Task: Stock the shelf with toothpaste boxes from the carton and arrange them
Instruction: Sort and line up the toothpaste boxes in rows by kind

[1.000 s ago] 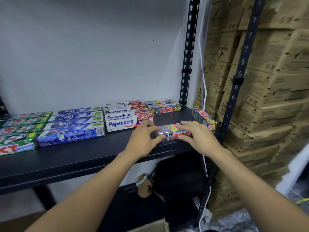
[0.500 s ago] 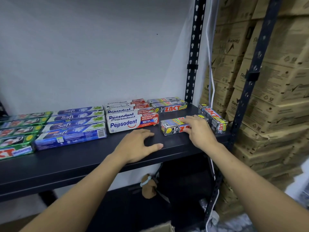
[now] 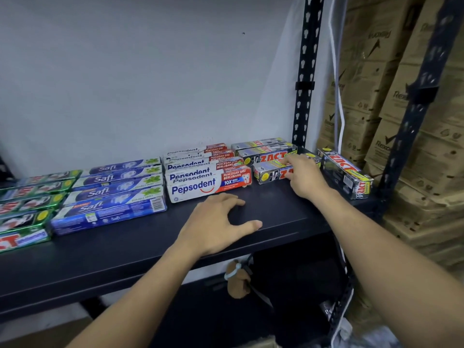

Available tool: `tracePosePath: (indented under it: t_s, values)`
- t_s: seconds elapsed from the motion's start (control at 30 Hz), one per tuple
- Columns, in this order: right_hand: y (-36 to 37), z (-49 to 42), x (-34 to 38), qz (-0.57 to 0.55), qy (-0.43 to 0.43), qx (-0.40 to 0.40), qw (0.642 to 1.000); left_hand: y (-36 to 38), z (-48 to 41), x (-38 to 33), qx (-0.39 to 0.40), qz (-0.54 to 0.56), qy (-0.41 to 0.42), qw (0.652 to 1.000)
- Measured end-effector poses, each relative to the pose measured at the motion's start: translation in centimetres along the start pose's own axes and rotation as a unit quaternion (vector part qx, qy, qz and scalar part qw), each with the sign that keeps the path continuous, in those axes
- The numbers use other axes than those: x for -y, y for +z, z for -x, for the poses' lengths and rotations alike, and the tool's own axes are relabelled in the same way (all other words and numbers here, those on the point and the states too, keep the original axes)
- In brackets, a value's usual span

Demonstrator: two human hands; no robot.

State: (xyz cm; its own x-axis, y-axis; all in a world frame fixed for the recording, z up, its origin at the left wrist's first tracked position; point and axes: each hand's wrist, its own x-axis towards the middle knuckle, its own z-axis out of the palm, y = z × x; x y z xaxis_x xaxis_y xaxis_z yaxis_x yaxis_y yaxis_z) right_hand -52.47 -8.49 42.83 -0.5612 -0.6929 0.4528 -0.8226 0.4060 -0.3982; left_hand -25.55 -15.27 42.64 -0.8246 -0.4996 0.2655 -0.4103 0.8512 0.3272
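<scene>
Black shelf (image 3: pixel 276 212) holds the rows. The front Zact box (image 3: pixel 270 173) lies left to right, just before two more Zact boxes (image 3: pixel 266 153). The right hand (image 3: pixel 302 178) is nearest, fingers laid on its top, not wrapped round. The left hand (image 3: pixel 216 222) rests loose on the shelf, holding nothing. Other boxes read Pepsodent (image 3: pixel 193 189) and Safi (image 3: pixel 100 192). A turned Zact box (image 3: pixel 347 175) points front to back.

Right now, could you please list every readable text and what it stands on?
"Pepsodent", "PENCEGAH GIGI BERLUBANG", "10X GIGI": front white box
"Safi", "DOUBLE MINT": blue boxes
"ZACT": grey boxes
"Rexo", cut off: cardboard carton
Green boxes: blurred, cut off.
Smaller print elsewhere: too small to read.
</scene>
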Motion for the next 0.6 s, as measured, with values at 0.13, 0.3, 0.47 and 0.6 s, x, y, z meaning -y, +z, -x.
tracePosePath:
  t_s: [0.13,0.3,0.47,0.6]
  values:
    - [0.7,-1.2,0.2,0.008,-0.012,-0.006,1.000,0.0,-0.2,0.0,0.008,0.000,-0.002,1.000]
    - [1.2,-2.4,0.7,0.011,-0.022,0.015,1.000,0.1,-0.3,0.0,0.010,0.001,-0.006,1.000]
    - [1.9,-2.5,0.6,0.006,-0.039,-0.011,0.999,0.1,-0.2,-0.1,0.009,-0.002,-0.006,1.000]
    - [1.9,-2.4,0.6,0.001,-0.014,-0.004,1.000,0.2,-0.1,-0.1,0.009,-0.005,-0.007,1.000]
